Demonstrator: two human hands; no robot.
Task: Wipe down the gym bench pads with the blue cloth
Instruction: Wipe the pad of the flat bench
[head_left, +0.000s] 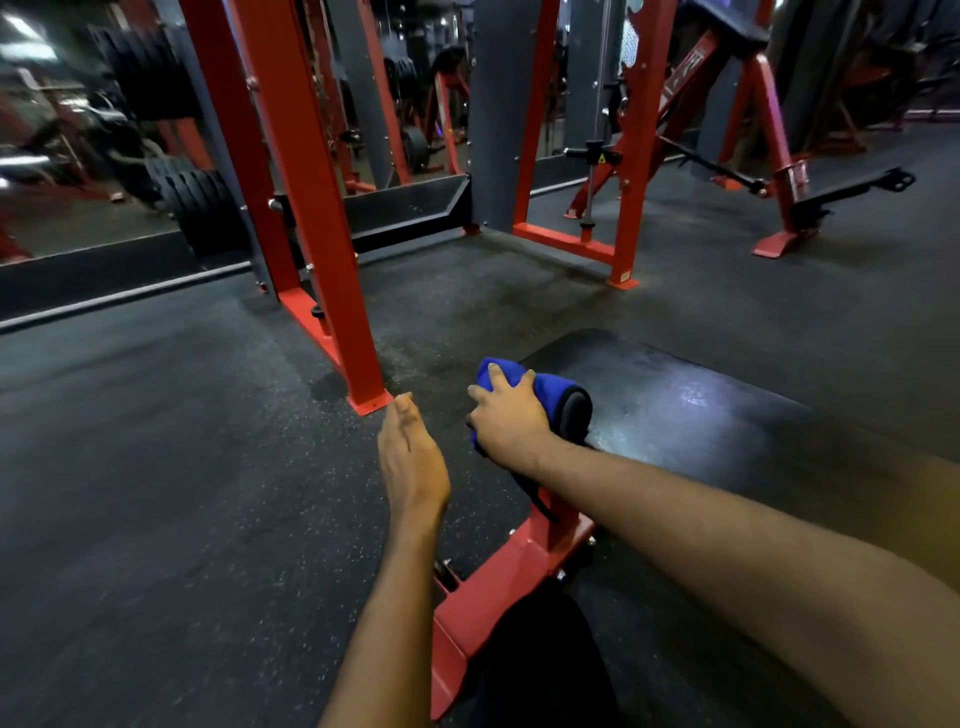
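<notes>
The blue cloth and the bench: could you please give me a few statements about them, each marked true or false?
1. The right hand grips the blue cloth. True.
2. The blue cloth is draped over the roller pad at the end of the bench. True.
3. The left hand holds the blue cloth too. False: it is open, holds nothing and is apart from the cloth.
4. The flat bench pad is red. False: it is black; the frame under it is red.
</notes>
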